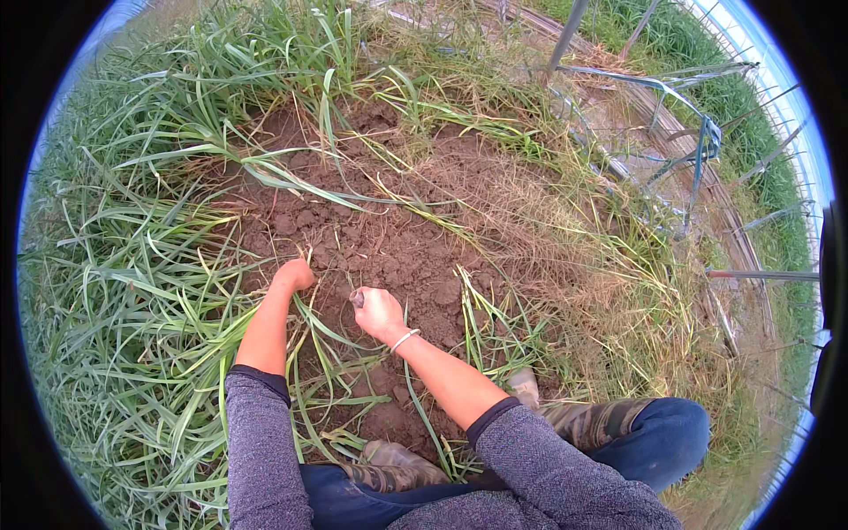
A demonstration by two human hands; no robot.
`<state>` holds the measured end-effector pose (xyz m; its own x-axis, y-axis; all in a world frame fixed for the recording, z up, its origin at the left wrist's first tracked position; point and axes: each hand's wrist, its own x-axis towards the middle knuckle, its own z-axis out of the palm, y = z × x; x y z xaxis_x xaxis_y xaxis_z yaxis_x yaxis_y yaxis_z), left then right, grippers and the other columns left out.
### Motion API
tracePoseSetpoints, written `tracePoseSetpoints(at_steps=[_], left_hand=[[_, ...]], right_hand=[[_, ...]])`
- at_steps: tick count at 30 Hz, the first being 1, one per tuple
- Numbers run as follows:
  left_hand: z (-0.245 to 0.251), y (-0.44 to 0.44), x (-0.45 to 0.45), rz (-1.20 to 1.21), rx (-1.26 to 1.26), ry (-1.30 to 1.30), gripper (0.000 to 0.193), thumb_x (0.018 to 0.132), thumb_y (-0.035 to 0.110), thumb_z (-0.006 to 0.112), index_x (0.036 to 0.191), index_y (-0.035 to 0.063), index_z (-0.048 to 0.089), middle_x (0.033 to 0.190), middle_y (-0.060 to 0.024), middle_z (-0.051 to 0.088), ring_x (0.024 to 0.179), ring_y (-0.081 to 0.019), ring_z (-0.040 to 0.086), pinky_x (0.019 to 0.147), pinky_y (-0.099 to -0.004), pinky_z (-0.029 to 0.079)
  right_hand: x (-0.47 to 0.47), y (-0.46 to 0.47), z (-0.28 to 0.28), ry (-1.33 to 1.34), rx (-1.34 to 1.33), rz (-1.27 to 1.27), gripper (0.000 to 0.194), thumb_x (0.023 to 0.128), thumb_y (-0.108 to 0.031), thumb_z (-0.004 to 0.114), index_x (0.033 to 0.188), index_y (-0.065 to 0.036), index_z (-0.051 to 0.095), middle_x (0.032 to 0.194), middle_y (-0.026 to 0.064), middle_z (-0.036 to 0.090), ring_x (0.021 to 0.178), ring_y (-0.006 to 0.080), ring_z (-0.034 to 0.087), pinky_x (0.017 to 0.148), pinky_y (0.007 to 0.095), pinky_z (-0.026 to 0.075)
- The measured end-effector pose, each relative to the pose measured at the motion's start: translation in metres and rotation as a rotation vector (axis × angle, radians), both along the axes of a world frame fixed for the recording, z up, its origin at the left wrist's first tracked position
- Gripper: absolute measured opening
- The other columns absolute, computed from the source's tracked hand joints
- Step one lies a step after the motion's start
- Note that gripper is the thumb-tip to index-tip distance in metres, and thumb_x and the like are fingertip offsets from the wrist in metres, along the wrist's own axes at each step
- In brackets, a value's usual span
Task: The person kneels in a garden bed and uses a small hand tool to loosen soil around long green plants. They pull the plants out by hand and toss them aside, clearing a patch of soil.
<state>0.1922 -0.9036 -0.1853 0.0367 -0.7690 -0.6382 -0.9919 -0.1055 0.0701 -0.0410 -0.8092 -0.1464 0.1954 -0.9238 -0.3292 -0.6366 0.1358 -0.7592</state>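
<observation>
My left hand [296,275] is closed around a small bunch of long green leaves. Pale stalk ends poke out above the fist, and the blades [315,324] trail below it towards me. To its right, my right hand [381,316] makes a fist around a short tool handle [358,299], whose rounded brown end shows at the thumb side. The rest of that tool is hidden. Both hands are low over loose brown soil [397,255] with clods and roots. A row of strap-leaved green plants [146,291] grows dense along the left.
Loose cut leaves [480,311] lie on the soil to the right, near my boots [401,460]. Dry weeds [550,232] cover the ground beyond. At upper right stand metal poles [568,36] with blue strapping [709,136] tied between supports, beside long boards [719,192].
</observation>
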Motion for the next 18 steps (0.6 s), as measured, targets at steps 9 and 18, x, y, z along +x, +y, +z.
tracePoseSetpoints(at_steps=[9,18], left_hand=[[0.142,-0.038,0.107,0.09,-0.19,0.011,0.034,0.09,0.023,0.057,0.1,-0.0077,0.066,0.092,-0.0274,0.068,0.086,-0.0369,0.068,0.076,-0.043,0.052],[0.127,0.002,-0.01,0.171,-0.364,0.389,0.043,0.091,0.039,0.062,0.091,-0.004,0.066,0.066,-0.0118,0.063,0.057,-0.0211,0.062,0.057,-0.0377,0.049]], right_hand=[[-0.077,0.018,0.097,0.046,-0.092,-0.103,0.018,0.083,-0.016,0.061,0.094,-0.008,0.072,0.085,0.0203,0.069,0.083,0.0391,0.067,0.074,0.0453,0.052],[-0.154,-0.002,0.197,0.239,-0.333,-0.158,0.013,0.081,-0.015,0.064,0.087,-0.005,0.07,0.076,0.0193,0.066,0.075,0.0367,0.066,0.068,0.0433,0.052]])
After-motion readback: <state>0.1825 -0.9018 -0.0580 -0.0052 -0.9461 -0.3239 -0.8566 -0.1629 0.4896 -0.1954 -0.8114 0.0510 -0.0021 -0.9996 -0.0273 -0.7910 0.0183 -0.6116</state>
